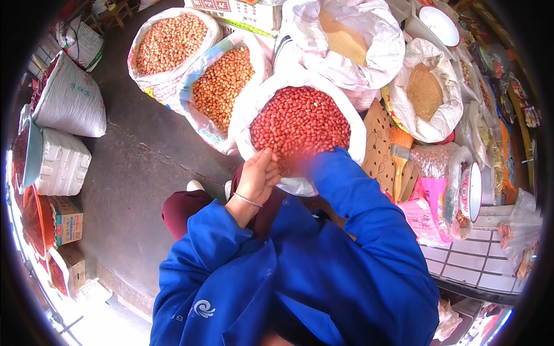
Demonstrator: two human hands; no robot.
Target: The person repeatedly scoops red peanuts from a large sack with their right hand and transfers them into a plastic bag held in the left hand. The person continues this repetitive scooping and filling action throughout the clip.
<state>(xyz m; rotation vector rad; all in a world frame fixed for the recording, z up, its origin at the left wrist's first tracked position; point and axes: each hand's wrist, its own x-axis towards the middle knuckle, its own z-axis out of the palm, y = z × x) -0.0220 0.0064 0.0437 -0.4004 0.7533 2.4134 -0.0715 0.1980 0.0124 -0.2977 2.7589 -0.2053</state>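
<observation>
A white woven sack (357, 125) stands before me with its rim rolled down, full of red-skinned peanuts (301, 116). At the near left edge of the sack is my left hand (261, 171), its fingers curled with thumb and fingertips together; a thin bracelet is on the wrist. Whether something small is between those fingertips cannot be made out. My right hand (303, 163) is a blur low in the same sack, among the peanuts at the end of the blue sleeve, so its fingers and anything in them cannot be told.
Sacks of tan peanuts (171, 43) and brown peanuts (223, 84) stand left of the red ones. Beyond and right are sacks of pale grain (344, 39) and brownish grain (424, 93). A brush (399, 160) lies on cardboard at the right, near a white enamel basin (475, 192).
</observation>
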